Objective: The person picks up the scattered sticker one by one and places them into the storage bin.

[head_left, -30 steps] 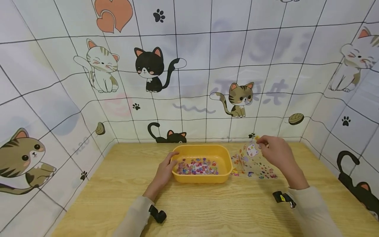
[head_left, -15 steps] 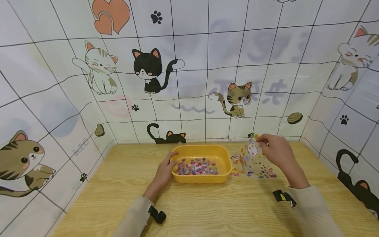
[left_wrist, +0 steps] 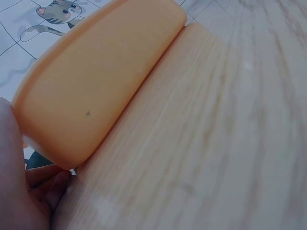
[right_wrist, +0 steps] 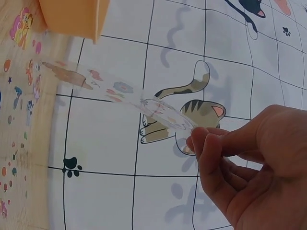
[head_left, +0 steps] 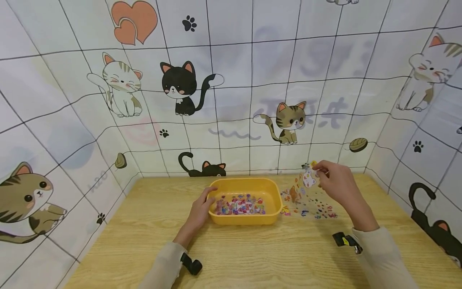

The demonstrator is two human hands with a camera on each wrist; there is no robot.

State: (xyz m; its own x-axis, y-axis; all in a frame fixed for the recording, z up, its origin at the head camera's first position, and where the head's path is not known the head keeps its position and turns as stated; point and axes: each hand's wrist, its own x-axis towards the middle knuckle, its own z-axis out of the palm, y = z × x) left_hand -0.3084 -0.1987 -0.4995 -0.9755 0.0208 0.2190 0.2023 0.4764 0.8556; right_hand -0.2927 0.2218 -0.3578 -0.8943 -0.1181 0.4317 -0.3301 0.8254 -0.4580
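My left hand (head_left: 199, 210) holds the left end of a yellow plastic basin (head_left: 245, 219), with fingertips over its rim. Many small colourful pieces (head_left: 240, 204) lie inside the basin. In the left wrist view the basin's side wall (left_wrist: 100, 81) fills the upper left, and fingers (left_wrist: 48, 184) curl at its end. Between thumb and fingertips, my right hand (head_left: 337, 182) pinches a clear sticker sheet (head_left: 308, 179) with a white animal-head print. In the right wrist view the sheet (right_wrist: 122, 88) stretches thin and nearly edge-on from the fingertips of the right hand (right_wrist: 249, 167).
Small colourful stickers (head_left: 325, 209) lie on the wooden table (head_left: 260, 253) to the right of the basin, below the raised sheet. A white tiled-pattern wall covering with cartoon cats (head_left: 290, 122) rises behind the table and along both sides.
My right hand stays nearly in place, still pinching the sheet, which is lifted slightly and bends a little differently. The left hand and basin have not visibly moved; the head view shifts slightly.
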